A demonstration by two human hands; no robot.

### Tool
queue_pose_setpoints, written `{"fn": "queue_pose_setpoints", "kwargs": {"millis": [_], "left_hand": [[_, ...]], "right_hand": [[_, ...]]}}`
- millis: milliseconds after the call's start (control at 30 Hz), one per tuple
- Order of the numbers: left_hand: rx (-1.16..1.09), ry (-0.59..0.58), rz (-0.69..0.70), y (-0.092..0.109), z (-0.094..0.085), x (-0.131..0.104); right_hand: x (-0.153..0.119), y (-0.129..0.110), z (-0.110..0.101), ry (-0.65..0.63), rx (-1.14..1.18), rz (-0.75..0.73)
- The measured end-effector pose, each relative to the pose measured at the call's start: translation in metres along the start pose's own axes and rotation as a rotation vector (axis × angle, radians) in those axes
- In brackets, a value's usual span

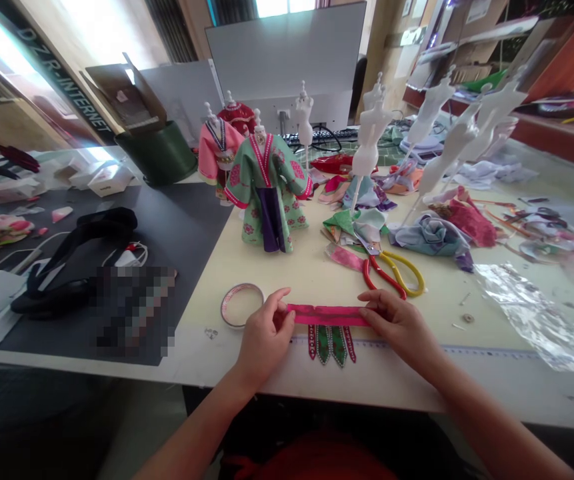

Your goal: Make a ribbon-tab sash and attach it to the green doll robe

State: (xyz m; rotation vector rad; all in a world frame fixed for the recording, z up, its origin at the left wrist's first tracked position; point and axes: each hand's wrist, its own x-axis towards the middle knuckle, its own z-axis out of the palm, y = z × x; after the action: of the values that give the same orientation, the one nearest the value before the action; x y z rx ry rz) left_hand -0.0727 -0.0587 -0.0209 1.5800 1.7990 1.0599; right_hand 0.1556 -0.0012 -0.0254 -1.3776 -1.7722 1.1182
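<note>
A bright pink fabric strip (327, 315) is stretched level between my two hands, low over the table's front part. My left hand (268, 335) pinches its left end between thumb and fingers. At the other end, my right hand (401, 325) grips it the same way. Below the strip hang or lie several narrow trim pieces (337, 347), green and dark pink with beaded edges; whether they are joined to it I cannot tell. A roll of tape (241, 305) lies just beyond my left hand. Scissors (391, 270) with red and yellow handles rest behind my right hand.
A mini dress form in a green robe (274, 193) stands mid-table. Bare white dress forms (371, 137) and fabric scraps (431, 237) spread to the right. A ruler (461, 352) runs along the front; clear plastic (531, 317) lies right. A black headset (71, 260) sits left.
</note>
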Motion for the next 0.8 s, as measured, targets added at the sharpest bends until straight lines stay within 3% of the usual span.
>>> {"fn": "queue_pose_setpoints", "kwargs": {"millis": [167,333,433,500,533,700,800], "left_hand": [[-0.144,0.043,-0.042,0.008,-0.004,0.000],[-0.454,0.072,-0.078,0.024,-0.017,0.000],[-0.659,0.046,-0.109,0.033,-0.027,-0.001],[-0.744,-0.034,-0.131,0.041,-0.032,-0.004],[-0.772,-0.101,-0.140,0.045,-0.033,-0.006],[-0.698,-0.472,-0.109,0.070,-0.031,-0.022],[-0.583,-0.530,0.002,0.077,-0.026,-0.029]], "right_hand": [[-0.004,-0.003,0.000,-0.017,0.029,-0.009],[-0.027,-0.022,-0.006,-0.110,0.147,0.023],[-0.051,-0.040,-0.015,-0.313,0.171,0.053],[-0.066,-0.049,-0.020,-0.583,0.105,0.000],[-0.071,-0.051,-0.021,-0.629,0.062,-0.040],[-0.070,-0.057,-0.013,-0.276,-0.088,-0.210],[-0.063,-0.062,0.001,-0.334,-0.065,-0.245]]}}
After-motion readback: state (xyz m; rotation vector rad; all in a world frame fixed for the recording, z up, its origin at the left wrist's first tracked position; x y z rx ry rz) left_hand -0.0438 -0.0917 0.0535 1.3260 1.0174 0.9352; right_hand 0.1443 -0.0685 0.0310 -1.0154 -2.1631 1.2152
